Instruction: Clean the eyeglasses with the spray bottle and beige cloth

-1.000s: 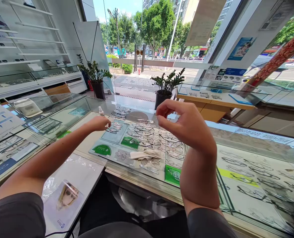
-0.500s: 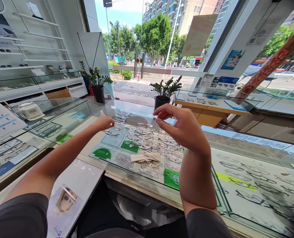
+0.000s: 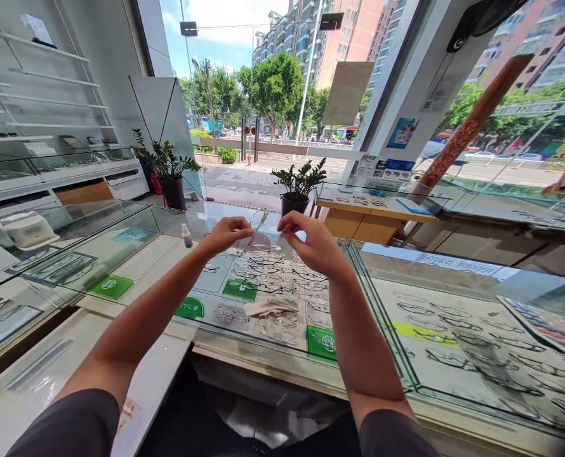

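Fingers of the left hand are pinching thin glasses, which are slanting between both hands. The right hand is curling just beside them; whether it is gripping anything, I cannot tell. The hands are now drawing together, bringing the pair within reach of both. Spectacles are lying in rows below, a cloth nearer, a spray bottle standing left.

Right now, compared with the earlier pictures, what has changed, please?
The left hand has moved right, closer to the right hand, and now holds up a thin glasses frame. The beige cloth and spray bottle stayed in place.
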`<action>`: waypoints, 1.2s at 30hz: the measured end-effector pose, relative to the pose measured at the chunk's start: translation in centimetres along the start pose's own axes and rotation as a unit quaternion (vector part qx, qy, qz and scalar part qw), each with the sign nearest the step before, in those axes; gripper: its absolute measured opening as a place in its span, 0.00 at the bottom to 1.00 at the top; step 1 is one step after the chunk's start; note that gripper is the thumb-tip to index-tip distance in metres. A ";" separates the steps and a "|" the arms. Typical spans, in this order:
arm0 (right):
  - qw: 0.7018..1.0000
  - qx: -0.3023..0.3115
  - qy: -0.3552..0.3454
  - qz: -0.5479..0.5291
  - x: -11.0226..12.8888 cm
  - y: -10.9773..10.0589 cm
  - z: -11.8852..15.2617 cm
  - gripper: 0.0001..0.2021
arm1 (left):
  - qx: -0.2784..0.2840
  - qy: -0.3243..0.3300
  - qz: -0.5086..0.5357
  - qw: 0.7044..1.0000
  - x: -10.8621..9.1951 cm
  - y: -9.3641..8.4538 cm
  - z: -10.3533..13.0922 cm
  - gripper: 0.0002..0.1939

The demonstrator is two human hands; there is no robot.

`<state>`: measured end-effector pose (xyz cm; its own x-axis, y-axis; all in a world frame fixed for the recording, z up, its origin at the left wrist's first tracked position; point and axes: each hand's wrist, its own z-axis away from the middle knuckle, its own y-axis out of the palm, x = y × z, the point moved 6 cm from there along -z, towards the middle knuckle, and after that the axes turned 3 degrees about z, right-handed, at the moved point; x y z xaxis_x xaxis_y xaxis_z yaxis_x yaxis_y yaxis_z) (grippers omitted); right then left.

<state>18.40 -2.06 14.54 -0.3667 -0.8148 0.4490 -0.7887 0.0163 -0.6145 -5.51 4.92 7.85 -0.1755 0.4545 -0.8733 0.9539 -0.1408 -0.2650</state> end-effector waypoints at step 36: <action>0.959 -0.155 0.192 -0.138 -11.9 7.1 6.2 0.02 | -0.054 -0.066 0.190 0.978 7.8 8.7 0.3 0.26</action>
<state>20.19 4.14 0.80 -0.2304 -0.5409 0.8089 -0.9689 0.0508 -0.2420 1.37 6.97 -1.41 0.1738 0.2684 -0.9475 0.9752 -0.1809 0.1277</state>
